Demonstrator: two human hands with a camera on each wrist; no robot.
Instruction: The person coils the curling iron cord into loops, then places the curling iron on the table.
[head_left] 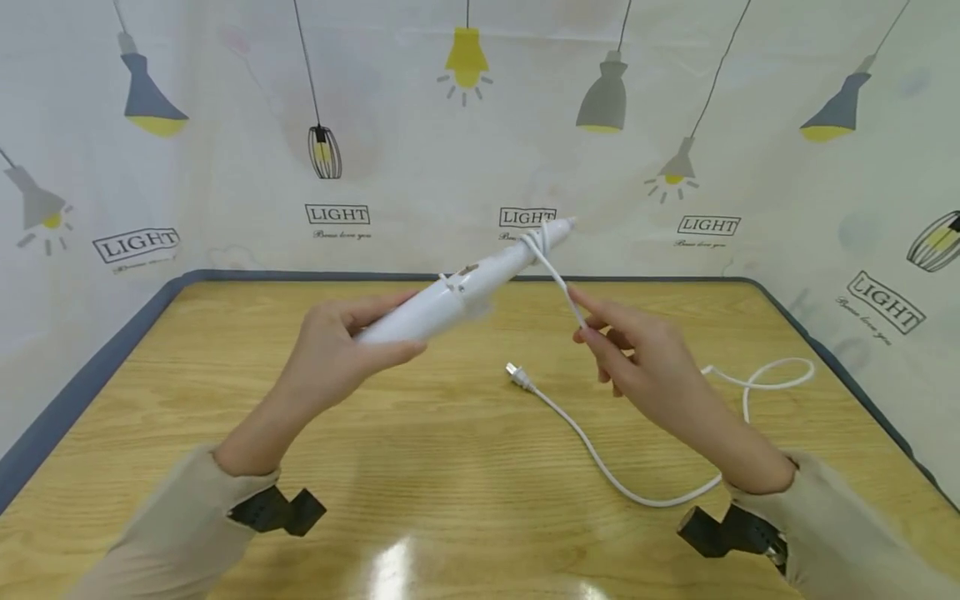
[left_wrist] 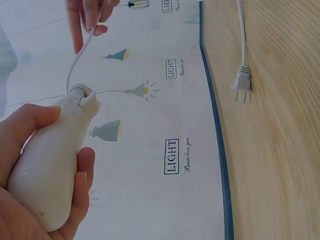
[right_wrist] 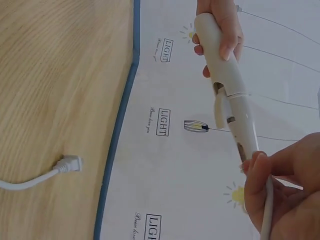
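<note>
Smooth white tapered appliance (head_left: 491, 271) is held above the wood-grained table (head_left: 375, 467), long axis near-left to far-right, narrow tip far right; left hand (head_left: 330, 346) grasps its thick end, thumb nearside, while right hand (head_left: 648, 354) pinches the thin cord (head_left: 562, 284) looped round its narrow end.

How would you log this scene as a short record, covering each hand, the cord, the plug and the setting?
Left hand: grips the thick end of the white device
Right hand: pinches the cord
Cord: white, looped around the device's narrow end
Plug: two-pronged, lying on the table
Table: wood-grained
Backdrop: pale, printed with hanging lamps
</note>
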